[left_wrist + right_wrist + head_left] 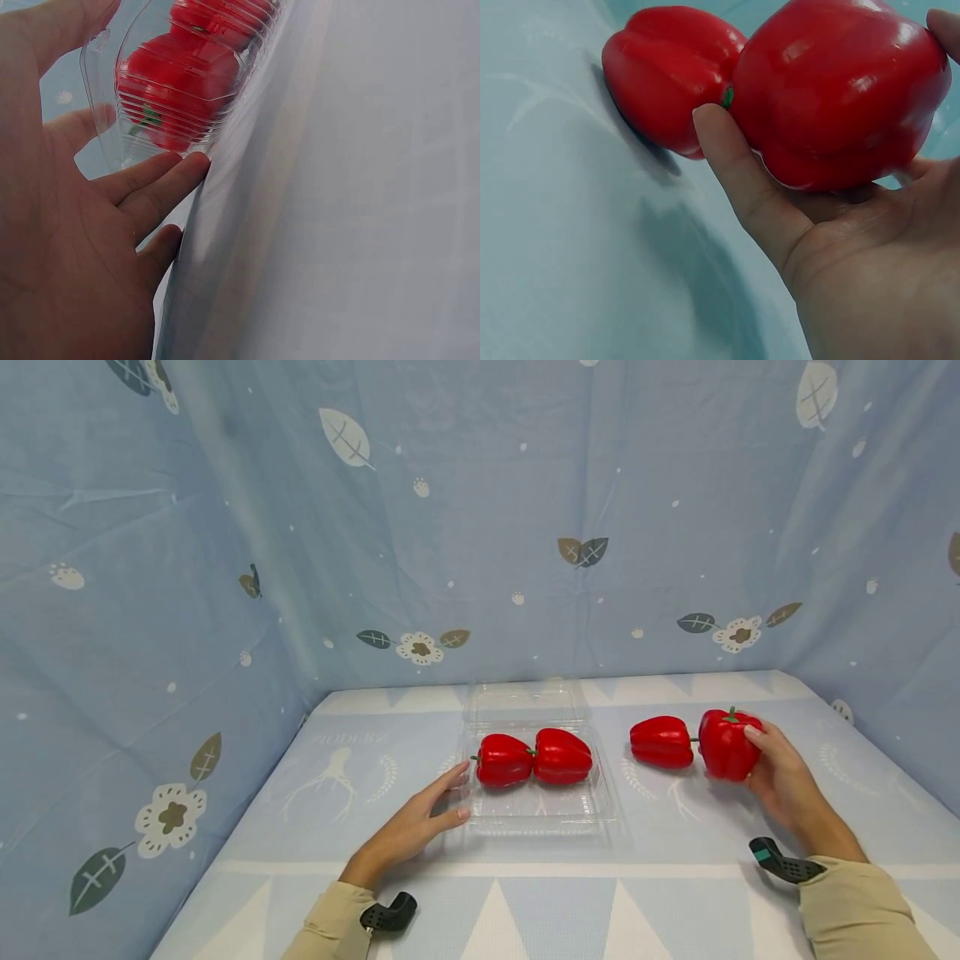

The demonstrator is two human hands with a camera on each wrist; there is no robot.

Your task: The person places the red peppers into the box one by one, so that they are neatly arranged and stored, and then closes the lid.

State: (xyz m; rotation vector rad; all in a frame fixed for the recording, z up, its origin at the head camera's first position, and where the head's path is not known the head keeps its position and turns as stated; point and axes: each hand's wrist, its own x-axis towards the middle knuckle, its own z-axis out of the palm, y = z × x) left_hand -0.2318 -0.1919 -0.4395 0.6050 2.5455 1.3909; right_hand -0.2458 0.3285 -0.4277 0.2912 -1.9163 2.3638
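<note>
My right hand (783, 781) grips a red bell pepper (726, 752) with its green stem upward. The right wrist view shows fingers under and around this pepper (840, 90), and a shadow falls on the table below. Just left of it another red bell pepper (662, 743) lies on its side. At the middle of the table sits a clear plastic clamshell box (536, 820), its lid (525, 702) folded back. Two red bell peppers (504, 762) lie in its rear part, side by side. My left hand (412, 827) rests at the box's left side, fingers extended along the wall.
A pale blue and white patterned cloth (555, 910) covers the table. Blue curtains (487, 510) with leaf and flower prints hang behind and at both sides. Dark wrist devices (390, 913) show by both sleeves.
</note>
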